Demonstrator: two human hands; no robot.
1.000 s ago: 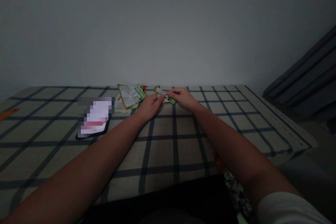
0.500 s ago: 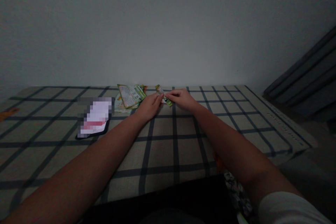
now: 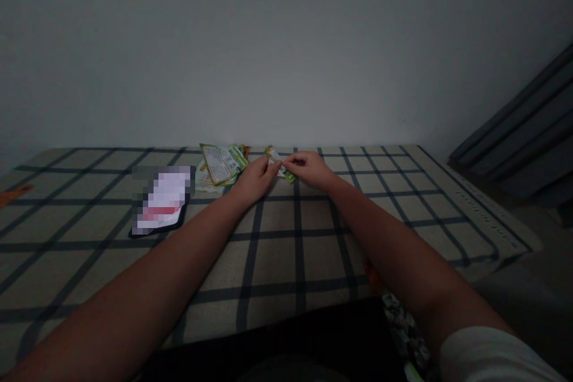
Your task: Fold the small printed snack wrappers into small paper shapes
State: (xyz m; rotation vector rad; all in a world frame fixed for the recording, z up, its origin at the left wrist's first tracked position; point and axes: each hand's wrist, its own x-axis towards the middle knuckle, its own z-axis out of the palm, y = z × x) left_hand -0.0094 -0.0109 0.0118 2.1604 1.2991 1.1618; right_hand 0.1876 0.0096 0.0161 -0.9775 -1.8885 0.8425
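Left hand (image 3: 256,179) grasps a narrow green-and-white printed packet (image 3: 287,175).
Facing it, the right hand (image 3: 312,168) touches the packet; whether pinching, I cannot tell.

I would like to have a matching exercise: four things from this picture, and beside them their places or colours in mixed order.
Things:
1. small packet
2. pile of packets
3. tablecloth
4. curtain

Places or colours:
A. pale, with dark crossing lines
B. dark grey, at the picture's right edge
C. between the left hand and the right hand
D. just left of the left hand

Pairs: 1-C, 2-D, 3-A, 4-B
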